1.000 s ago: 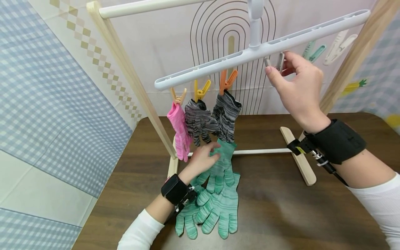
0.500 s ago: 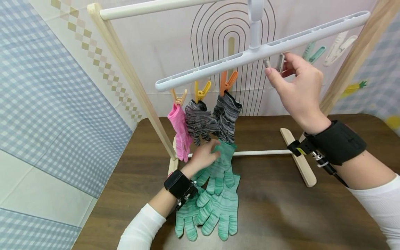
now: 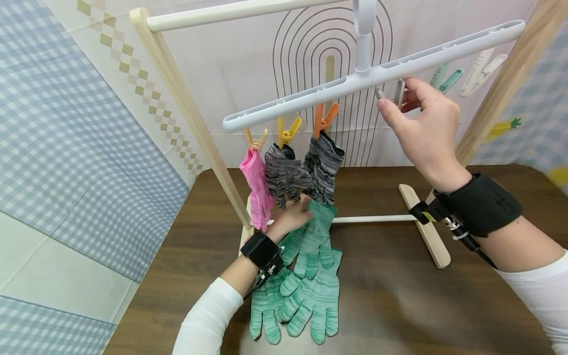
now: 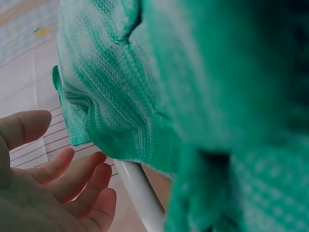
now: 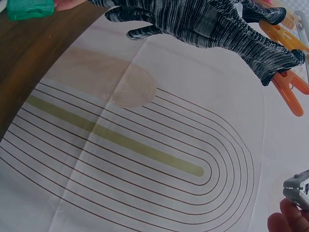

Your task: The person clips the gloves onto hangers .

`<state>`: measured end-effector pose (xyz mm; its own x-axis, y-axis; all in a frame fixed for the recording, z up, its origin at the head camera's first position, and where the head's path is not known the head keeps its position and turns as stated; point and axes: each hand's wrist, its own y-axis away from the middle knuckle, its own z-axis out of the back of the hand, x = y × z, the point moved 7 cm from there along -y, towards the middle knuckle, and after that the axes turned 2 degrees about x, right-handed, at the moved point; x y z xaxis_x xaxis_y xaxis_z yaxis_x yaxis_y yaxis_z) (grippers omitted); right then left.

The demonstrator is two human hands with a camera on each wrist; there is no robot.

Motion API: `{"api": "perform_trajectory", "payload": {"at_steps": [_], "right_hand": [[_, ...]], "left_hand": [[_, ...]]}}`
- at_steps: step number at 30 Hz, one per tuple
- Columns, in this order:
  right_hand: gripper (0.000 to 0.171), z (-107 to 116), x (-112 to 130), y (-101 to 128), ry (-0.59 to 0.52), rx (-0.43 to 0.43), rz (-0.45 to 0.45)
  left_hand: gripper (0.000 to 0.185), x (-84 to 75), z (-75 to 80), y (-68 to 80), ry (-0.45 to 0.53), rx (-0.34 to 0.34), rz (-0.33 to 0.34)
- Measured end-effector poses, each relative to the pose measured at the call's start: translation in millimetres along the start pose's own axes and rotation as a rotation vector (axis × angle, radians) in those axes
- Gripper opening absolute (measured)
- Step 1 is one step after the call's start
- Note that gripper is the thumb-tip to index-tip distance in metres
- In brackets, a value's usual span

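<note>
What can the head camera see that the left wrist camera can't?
Only the head view shows the white hanger bar, the pink glove and grey striped gloves pegged to it, and the right hand pinching a grey clip. Only the left wrist view shows the green glove's knit up close. Both show the left hand at that green glove.

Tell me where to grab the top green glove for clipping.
Judging by its pose, the cuff: the top green glove lies flat, cuff toward the rack, fingers toward the person. Come from the left, where the left hand already rests, and pinch that edge.
</note>
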<state>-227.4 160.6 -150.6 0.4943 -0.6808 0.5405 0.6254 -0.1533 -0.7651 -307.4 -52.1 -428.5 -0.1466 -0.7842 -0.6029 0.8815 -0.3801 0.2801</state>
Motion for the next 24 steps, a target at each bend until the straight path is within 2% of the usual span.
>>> {"api": "perform_trajectory", "payload": {"at_steps": [1, 3, 5, 6, 7, 9, 10, 12, 13, 15, 17, 18, 19, 21, 24], "right_hand": [[0.031, 0.0, 0.2, 0.0, -0.001, -0.001, 0.001], [0.031, 0.0, 0.6, 0.1, 0.000, -0.001, 0.005], [0.032, 0.0, 0.8, 0.2, -0.001, 0.000, 0.004], [0.032, -0.1, 0.9, 0.3, -0.003, 0.001, 0.004], [0.032, 0.0, 0.8, 0.4, -0.005, 0.001, 0.001], [0.032, 0.0, 0.6, 0.6, -0.005, 0.004, -0.005], [0.032, 0.1, 0.3, 0.5, -0.006, 0.004, -0.009], [0.032, 0.3, -0.1, 0.4, -0.008, 0.004, -0.015], [0.032, 0.4, -0.2, 0.3, -0.007, 0.004, -0.017], [0.032, 0.5, -0.2, 0.2, -0.006, 0.004, -0.015], [0.032, 0.6, 0.0, 0.2, -0.005, 0.005, -0.010], [0.033, 0.6, 0.2, 0.2, -0.003, 0.005, -0.006], [0.033, 0.6, 0.4, 0.3, -0.001, 0.006, -0.004], [0.033, 0.4, 0.4, 0.5, -0.001, 0.008, -0.004], [0.034, 0.2, 0.3, 0.8, 0.002, 0.011, -0.007]], "left_hand": [[0.049, 14.2, -7.4, -16.9, 0.001, 0.000, 0.002], [0.046, 49.4, -27.5, -61.1, 0.014, 0.014, -0.011], [0.047, 92.3, -52.2, -114.6, 0.059, 0.020, -0.054], [0.049, 117.0, -66.2, -145.2, 0.115, 0.037, -0.072], [0.048, 134.9, -78.1, -167.2, 0.166, 0.057, -0.065], [0.053, 158.8, -91.0, -189.3, 0.223, 0.068, -0.037], [0.058, 162.8, -92.3, -190.7, 0.240, 0.058, -0.029], [0.064, 149.1, -85.0, -171.2, 0.257, 0.057, -0.005], [0.063, 133.6, -77.5, -153.1, 0.273, 0.058, 0.008], [0.051, 89.9, -55.5, -103.9, 0.286, 0.060, -0.012], [0.027, 43.8, -34.1, -53.9, 0.322, 0.065, -0.006], [0.021, 24.9, -24.7, -32.8, 0.333, 0.057, -0.006], [0.022, 10.0, -17.6, -16.7, 0.336, 0.047, -0.016], [0.028, -13.6, -5.5, 6.2, 0.287, 0.003, -0.030], [0.034, -29.8, 2.9, 18.1, 0.170, -0.086, -0.112]]}}
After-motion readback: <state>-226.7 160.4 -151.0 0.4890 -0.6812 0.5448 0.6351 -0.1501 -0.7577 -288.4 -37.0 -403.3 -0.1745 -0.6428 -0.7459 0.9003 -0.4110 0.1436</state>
